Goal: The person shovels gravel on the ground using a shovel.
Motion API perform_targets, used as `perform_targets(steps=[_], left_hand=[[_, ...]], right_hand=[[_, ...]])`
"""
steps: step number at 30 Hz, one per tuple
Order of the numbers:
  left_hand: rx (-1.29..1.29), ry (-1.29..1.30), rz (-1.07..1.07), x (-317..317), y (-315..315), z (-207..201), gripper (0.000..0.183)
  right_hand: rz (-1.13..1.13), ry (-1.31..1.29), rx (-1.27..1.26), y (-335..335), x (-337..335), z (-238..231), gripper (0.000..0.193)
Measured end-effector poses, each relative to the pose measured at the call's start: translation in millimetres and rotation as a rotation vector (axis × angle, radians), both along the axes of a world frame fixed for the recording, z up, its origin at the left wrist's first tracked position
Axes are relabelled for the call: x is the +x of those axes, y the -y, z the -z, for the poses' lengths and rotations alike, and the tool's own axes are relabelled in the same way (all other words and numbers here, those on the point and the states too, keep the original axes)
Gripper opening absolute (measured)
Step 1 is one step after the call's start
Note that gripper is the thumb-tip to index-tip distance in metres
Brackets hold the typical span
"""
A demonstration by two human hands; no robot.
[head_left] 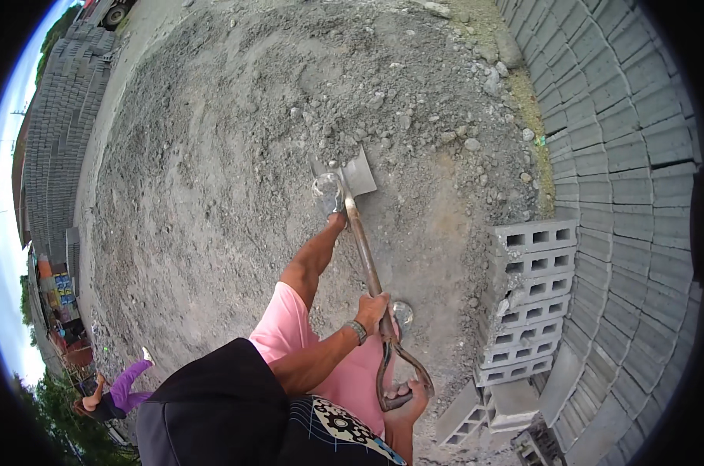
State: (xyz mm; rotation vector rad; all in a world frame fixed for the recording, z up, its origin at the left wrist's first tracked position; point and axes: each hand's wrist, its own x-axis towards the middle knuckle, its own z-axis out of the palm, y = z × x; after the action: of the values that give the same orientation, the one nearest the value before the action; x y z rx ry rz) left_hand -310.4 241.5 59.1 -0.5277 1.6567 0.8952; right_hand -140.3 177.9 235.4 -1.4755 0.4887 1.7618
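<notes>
A shovel (363, 245) slants across the middle of the view, between the person's legs; its metal blade (362, 172) lies low against loose grey gravel (212, 155), and its shaft runs back to a loop handle near the body; the left hand (373, 312), with a grey band (357, 332) at the wrist, is closed round the lower end of the shaft's rusty upper half, probably to bear weight and guide it; the right hand (410, 402) has its fingers curled tightly round the crossbar of the loop, seemingly for push and twist; the wide spacing between the hands likely gives leverage.

One dusty shoe (329, 193) is forward, overlapping the blade in this view, though whether they touch I cannot tell; the other shoe (403, 312) is farther back, a stagger that would suit balance; pink clothing (286, 314) covers the upper legs.

To the right, hollow blocks (550, 264) are stacked with their openings facing sideways, close beside a tall wall of grey blocks (616, 116), perhaps to save ground; far left stands another tall block stack (65, 140), and at lower left is another person in purple trousers (127, 384), well apart from the shovel.
</notes>
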Motion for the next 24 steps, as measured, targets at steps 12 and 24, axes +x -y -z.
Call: perform_targets(steps=[12, 24], left_hand=[[0.043, -0.127, 0.185, -87.1, -38.4, 14.3, 0.019], [0.239, 0.063, -0.043, -77.7, -106.7, 32.0, 0.024]], right_hand=[[-0.168, 0.07, 0.019, -22.2, -86.3, 29.0, 0.043], [-0.1, 0.211, 0.102, -116.9, -78.8, 38.1, 0.009]])
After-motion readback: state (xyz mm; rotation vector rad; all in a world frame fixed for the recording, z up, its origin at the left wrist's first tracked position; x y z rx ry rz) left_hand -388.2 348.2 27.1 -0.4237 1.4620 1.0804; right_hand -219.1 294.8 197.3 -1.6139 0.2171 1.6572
